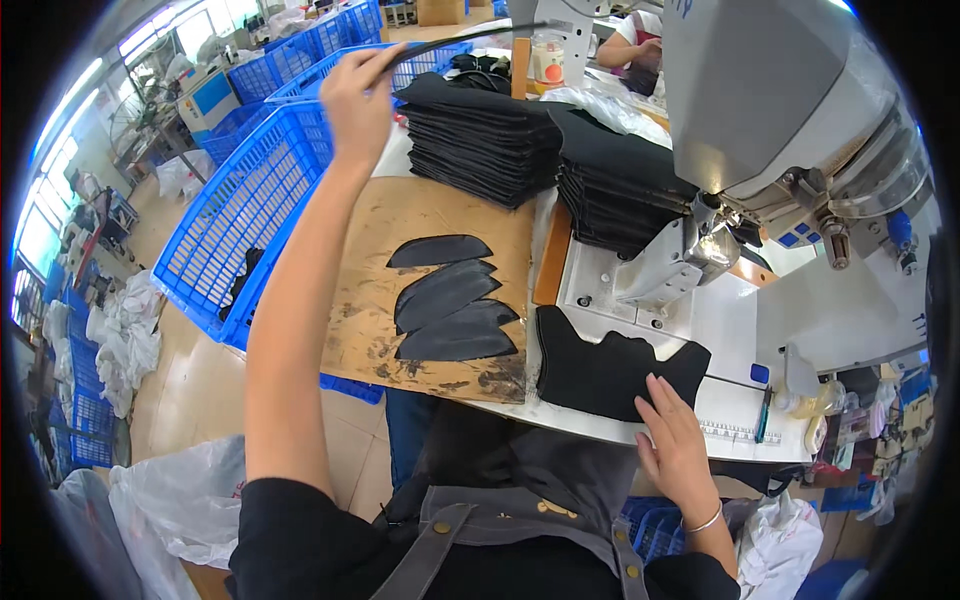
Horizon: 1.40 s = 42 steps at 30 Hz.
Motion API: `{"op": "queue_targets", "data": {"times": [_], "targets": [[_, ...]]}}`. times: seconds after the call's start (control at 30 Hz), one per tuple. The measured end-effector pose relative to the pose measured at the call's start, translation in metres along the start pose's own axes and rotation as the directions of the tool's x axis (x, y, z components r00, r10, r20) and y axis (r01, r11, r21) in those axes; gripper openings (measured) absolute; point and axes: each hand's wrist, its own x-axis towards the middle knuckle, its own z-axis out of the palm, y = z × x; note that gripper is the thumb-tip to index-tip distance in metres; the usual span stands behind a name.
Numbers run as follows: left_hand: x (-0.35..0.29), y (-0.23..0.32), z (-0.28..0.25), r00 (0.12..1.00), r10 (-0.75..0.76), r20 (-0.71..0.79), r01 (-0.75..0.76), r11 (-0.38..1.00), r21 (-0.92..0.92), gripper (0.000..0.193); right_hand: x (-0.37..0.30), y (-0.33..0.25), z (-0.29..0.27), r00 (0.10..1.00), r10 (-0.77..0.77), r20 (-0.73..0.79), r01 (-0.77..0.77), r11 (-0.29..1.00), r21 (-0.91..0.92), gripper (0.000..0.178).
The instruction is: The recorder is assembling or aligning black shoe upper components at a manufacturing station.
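Observation:
My left hand [358, 105] is raised at the far left of the table, its fingers pinching one end of a thin, curved black piece [465, 40], seen nearly edge-on. My right hand [678, 440] is open, its fingertips resting on the near right edge of a flat black fabric panel [610, 365] with a notched far edge. That panel lies on the white sewing machine table at the front. Left of it, several dark curved cut pieces [455, 340] overlap on a stained brown cardboard sheet [360, 355].
Behind the cardboard stand stacks of black panels [480, 145]. The sewing machine [770, 90] fills the far right, its arm [680, 260] low over the table. A blue crate [235, 215] stands at the left. A ruler [735, 432] and pen [764, 412] lie near the right edge; another person [635, 55] sits beyond.

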Motion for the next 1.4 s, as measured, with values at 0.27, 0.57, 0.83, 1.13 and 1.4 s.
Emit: {"op": "queue_targets", "data": {"times": [0.27,0.57,0.83,1.13,1.4], "targets": [[-0.008,-0.043,0.089,0.905,-0.194,0.378,0.188,0.981,0.054,0.03,-0.022,-0.003,-0.002,0.99,0.138,0.022,-0.138,0.99,0.016,0.043],[-0.074,0.011,0.027,0.929,-0.024,0.369,0.044,0.998,-0.044,0.019,-0.027,0.003,0.009,0.99,0.14,0.017,-0.141,0.988,0.069,0.04],[-0.181,0.076,-0.024,0.622,-0.012,0.783,0.097,0.993,-0.062,0.034,0.049,-0.008,0.018,0.984,-0.17,-0.045,0.176,0.971,0.165,0.039],[-0.191,0.086,-0.018,0.59,0.084,0.803,-0.136,0.991,-0.004,0.014,0.156,-0.005,0.088,0.947,-0.32,-0.005,0.318,0.938,0.135,0.04],[-0.185,0.077,-0.036,0.609,-0.542,0.579,0.616,0.783,0.085,0.015,0.202,-0.005,0.132,0.95,-0.305,0.072,0.303,0.952,0.048,0.045]]}}
